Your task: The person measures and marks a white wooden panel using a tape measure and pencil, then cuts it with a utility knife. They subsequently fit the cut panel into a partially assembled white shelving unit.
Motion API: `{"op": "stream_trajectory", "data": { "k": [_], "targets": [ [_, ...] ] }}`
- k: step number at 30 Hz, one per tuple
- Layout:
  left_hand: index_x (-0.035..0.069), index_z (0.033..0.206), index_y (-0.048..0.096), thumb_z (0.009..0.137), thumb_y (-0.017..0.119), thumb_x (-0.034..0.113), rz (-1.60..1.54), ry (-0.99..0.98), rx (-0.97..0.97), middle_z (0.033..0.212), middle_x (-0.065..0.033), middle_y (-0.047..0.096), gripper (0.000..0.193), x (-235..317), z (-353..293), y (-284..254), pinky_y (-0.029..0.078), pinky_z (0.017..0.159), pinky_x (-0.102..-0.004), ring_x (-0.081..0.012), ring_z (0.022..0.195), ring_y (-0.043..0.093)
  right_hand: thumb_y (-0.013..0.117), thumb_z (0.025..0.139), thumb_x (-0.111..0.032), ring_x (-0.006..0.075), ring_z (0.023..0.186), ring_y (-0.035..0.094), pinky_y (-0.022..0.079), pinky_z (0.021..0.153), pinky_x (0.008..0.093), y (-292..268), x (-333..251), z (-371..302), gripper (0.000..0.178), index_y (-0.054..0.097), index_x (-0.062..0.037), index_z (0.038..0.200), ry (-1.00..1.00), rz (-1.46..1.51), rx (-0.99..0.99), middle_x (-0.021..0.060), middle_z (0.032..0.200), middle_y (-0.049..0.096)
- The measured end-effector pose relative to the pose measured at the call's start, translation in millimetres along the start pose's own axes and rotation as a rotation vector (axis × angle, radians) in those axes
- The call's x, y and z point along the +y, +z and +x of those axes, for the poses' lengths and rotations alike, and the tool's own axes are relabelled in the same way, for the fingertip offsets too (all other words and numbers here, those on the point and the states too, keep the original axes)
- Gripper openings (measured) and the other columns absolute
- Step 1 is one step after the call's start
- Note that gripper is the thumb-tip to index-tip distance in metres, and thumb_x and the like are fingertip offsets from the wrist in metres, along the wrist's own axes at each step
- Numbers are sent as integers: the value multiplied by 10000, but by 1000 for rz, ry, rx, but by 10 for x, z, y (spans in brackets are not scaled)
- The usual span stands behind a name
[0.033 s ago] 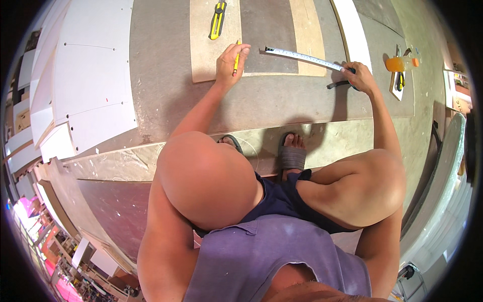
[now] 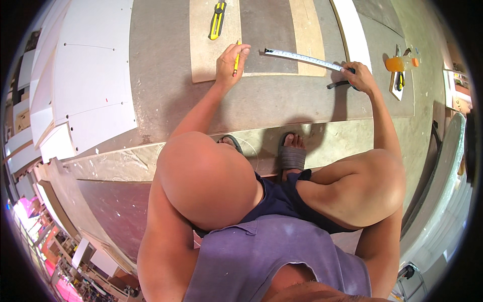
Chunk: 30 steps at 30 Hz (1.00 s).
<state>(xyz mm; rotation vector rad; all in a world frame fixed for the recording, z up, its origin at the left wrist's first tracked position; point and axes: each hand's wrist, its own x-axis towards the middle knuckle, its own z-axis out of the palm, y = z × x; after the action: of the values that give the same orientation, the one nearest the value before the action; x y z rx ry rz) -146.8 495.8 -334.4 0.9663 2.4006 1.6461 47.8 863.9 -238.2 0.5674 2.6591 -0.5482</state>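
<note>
My left hand point(image 2: 232, 63) is closed around a yellow pencil point(image 2: 236, 65), its reddish end toward me. It rests at the near left part of a light brown wooden panel point(image 2: 216, 65), whose middle is a dark grey-brown strip point(image 2: 269, 38). My right hand point(image 2: 359, 78) grips a tape measure, whose case is mostly hidden by the fingers. The tape's white blade point(image 2: 302, 57) stretches left over the panel, its hooked end short of my left hand. A black strap-like piece point(image 2: 338, 85) hangs by my right hand. Beyond my left hand lies a yellow and black utility knife point(image 2: 217, 21).
A large grey-brown board point(image 2: 297, 100) lies under everything. White panels with small holes point(image 2: 95, 65) stand at left. To the right are an orange bottle point(image 2: 397, 64), another yellow and black tool point(image 2: 400, 80) on a white-topped block, and a long white strip point(image 2: 354, 35).
</note>
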Motion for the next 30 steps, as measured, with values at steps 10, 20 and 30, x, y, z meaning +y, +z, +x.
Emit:
{"op": "stream_trajectory", "data": {
  "k": [10,20,30],
  "targets": [
    [165,1047,770,923,736,239,124,98,-85,818,-62,562,148,0,70,22,469,694,-367,-232,759,596,652,873,-469,431,1072,669,523,936,488,-69,-125,118,468,745,-121,1171,-32,-73,-109,242,1080,722],
    [228,1025,804,896,757,334,410,106,-215,845,-9,507,174,63,94,63,369,757,-384,-179,805,535,640,917,-388,395,1036,698,535,919,455,-107,-221,131,434,733,-62,1188,-16,-181,-79,219,1081,737],
    [231,1013,808,903,753,359,456,75,-219,820,15,494,177,84,118,92,360,748,-378,-159,770,505,672,933,-216,266,718,647,506,706,417,54,-65,174,207,751,-29,973,-54,-52,29,134,788,698]
  ]
}}
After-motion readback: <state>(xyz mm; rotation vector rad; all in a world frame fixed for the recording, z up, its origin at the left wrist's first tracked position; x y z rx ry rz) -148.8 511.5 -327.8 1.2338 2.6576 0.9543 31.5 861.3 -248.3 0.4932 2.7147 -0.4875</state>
